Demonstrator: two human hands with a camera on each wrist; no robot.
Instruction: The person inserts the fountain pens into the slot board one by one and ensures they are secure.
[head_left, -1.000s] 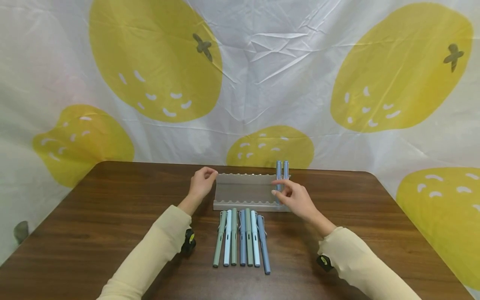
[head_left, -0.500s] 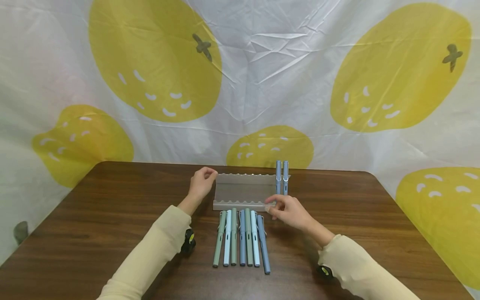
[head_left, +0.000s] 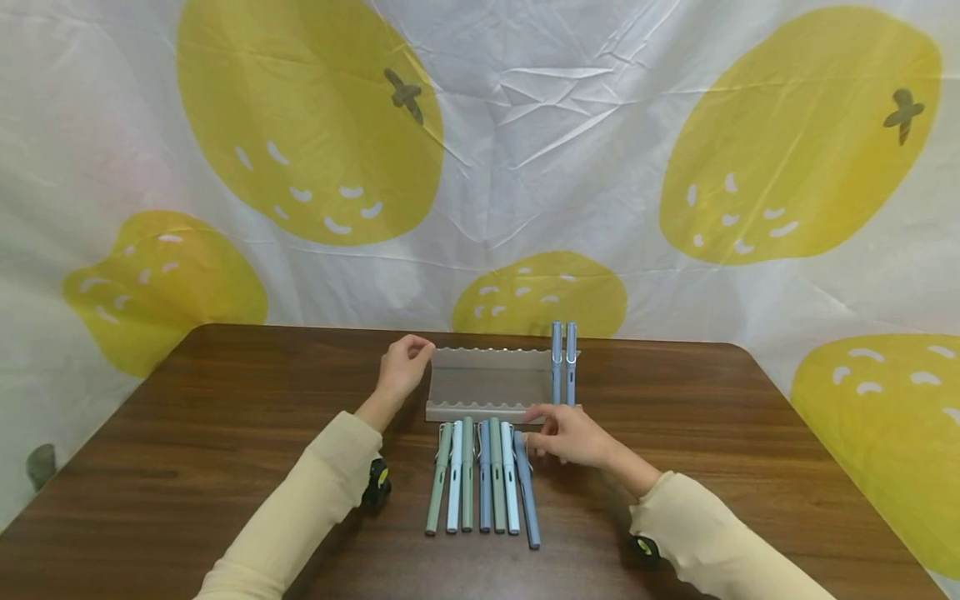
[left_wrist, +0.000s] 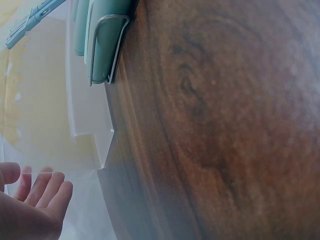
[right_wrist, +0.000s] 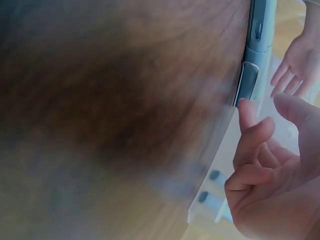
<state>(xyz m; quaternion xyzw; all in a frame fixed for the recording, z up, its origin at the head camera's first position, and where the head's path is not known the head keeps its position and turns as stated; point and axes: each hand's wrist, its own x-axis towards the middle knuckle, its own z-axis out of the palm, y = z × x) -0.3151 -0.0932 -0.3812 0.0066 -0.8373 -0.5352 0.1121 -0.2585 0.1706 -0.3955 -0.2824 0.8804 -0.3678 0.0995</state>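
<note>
A clear pen rack with scalloped edges stands at the back of the table. My left hand pinches its left end between thumb and fingertips. Two blue pens lie side by side in the rack's right end, clips facing up. In front, a row of green, pale blue and blue pens lies on the table. My right hand hovers beside the cap of the rightmost blue pen, which is slightly slanted. In the right wrist view, thumb and index finger are apart, near that pen's cap end, with nothing between them.
The brown wooden table ends at a rounded back edge. Behind it hangs a white cloth printed with yellow fruit. A small dark camera is strapped at each wrist.
My right hand has come down from the pens in the rack toward the rightmost blue pen of the front row, uncovering the two racked pens. The left hand stays at the rack's end.
</note>
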